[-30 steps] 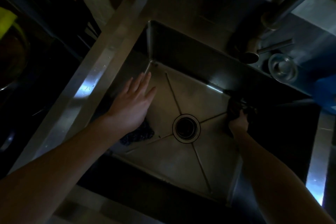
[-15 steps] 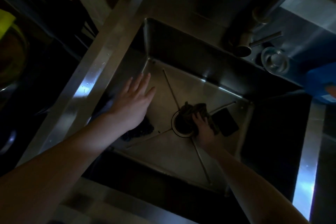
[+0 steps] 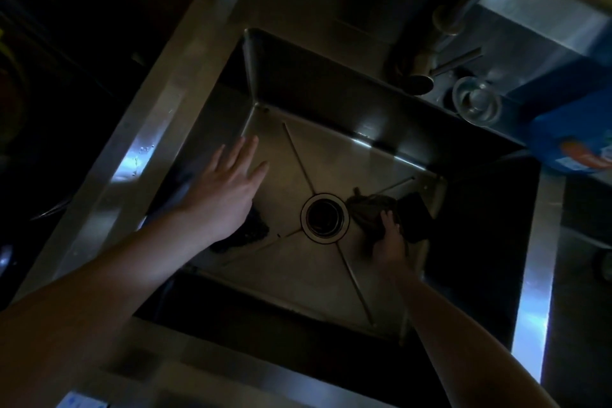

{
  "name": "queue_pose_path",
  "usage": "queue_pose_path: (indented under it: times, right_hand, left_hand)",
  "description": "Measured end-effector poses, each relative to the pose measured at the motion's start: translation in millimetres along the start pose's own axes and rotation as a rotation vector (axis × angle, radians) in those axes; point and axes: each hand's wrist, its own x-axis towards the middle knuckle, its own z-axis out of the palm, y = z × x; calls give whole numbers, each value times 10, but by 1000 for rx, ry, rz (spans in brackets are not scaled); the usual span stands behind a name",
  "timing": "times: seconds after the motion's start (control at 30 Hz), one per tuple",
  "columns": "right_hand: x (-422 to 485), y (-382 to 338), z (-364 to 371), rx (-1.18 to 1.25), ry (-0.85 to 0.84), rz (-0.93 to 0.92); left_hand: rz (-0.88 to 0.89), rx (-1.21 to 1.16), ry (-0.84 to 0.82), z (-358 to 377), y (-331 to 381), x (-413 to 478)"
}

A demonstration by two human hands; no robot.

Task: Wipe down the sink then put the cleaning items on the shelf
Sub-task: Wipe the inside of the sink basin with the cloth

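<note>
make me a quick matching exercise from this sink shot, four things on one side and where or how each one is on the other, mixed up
Things:
1. left hand
2. right hand
3. drain
4. blue bottle

Places or states:
A. middle of the sink floor
B. on the counter, right of the sink
C. open and flat, fingers spread
D. closed on a dark cloth

Pairs: 1-C, 2-D, 3-A, 4-B

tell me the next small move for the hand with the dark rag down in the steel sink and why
Probably sweep the dark crumpled rag toward the near edge of the steel sink. The right hand presses it on the floor just right of the round drain, and that near stretch lies bare beside it. The left hand hangs open and flat, holding nothing.
</note>
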Motion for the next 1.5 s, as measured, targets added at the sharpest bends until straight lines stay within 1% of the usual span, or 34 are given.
queue_pose_path:
  times: [0.27, 0.33, 0.5, 0.6, 0.7, 0.8, 0.93, 1.07, 1.17, 1.23, 1.3, 1.4, 1.5]
  right_hand:
    - [419, -133, -219, -49, 46, 131]
    - [417, -159, -225, -52, 31, 120]
    - [48, -247, 27, -34, -22, 101]
    - [-203, -362, 270, -36, -38, 59]
    - [-306, -543, 450, -20, -101, 81]
    - [-359, -727, 529, 75, -161, 138]
    - [-445, -819, 491, 299, -204, 196]
    - [-549, -793, 338, 352, -332, 173]
    - [-657, -764, 176, 529, -442, 204]
    - [-677, -735, 97, 601, -478, 247]
    - [-686, -692, 46, 659, -490, 278]
    - [-709, -630, -11, 751, -474, 318]
    - [-731, -583, -53, 824, -451, 331]
  left_hand:
    - [14, -16, 26, 64, -25, -31]
    - [13, -31, 23, 77, -36, -59]
    - [-18, -76, -1, 100, -32, -149]
    - [-11, -86, -7, 99, -24, -221]
    - [-5, -66, -7, 107, -21, -322]
    - [-16, -46, 7, 116, -46, -428]
    - [-43, -47, -11, 131, -98, -572]
    - [-33, -28, -18, 152, -91, -736]
    - [-32, -15, -17, 164, -62, -872]
    - [-42, -16, -2, 142, -26, -965]
    - [-70, -8, 53, 109, -12, -1055]
    - [-146, 101, 152, 93, -112, -1120]
    - [-228, 152, 136, 59, -260, -1098]
